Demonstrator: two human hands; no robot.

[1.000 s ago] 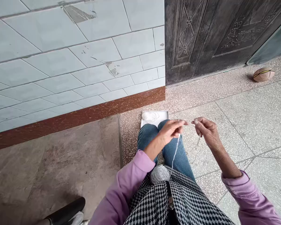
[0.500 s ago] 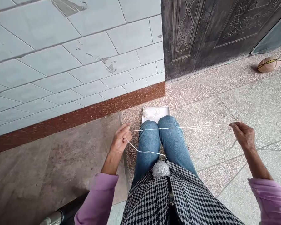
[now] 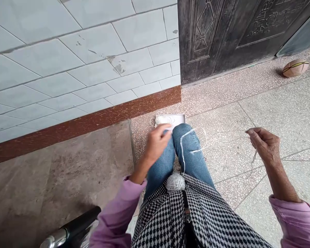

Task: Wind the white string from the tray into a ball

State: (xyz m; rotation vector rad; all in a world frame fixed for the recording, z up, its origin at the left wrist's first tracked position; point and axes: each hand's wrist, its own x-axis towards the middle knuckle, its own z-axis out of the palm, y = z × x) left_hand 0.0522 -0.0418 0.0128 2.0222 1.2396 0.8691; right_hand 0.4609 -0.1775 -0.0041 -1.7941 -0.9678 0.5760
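Note:
My right hand is out to the right above the floor, thumb and forefinger pinched on a strand of white yarn. A short tail of it hangs below that hand. Slack and looping, the strand runs back over my right knee to a ball of yarn, which rests in my lap on a black-and-white houndstooth garment. Above my left knee is my left hand, slightly blurred, its fingers apart and no yarn seen in them. Just beyond it, more white yarn lies in a shallow white box.
A tiled wall with a brown base strip rises ahead on the left. Beside it stands a dark embossed door. A ball lies on the speckled floor at far right. A black and chrome tubular object is at lower left.
My left hand has let go of the yarn and moved right, over my left knee. The strand, taut between both hands before, has gone slack. My right hand keeps its pinch.

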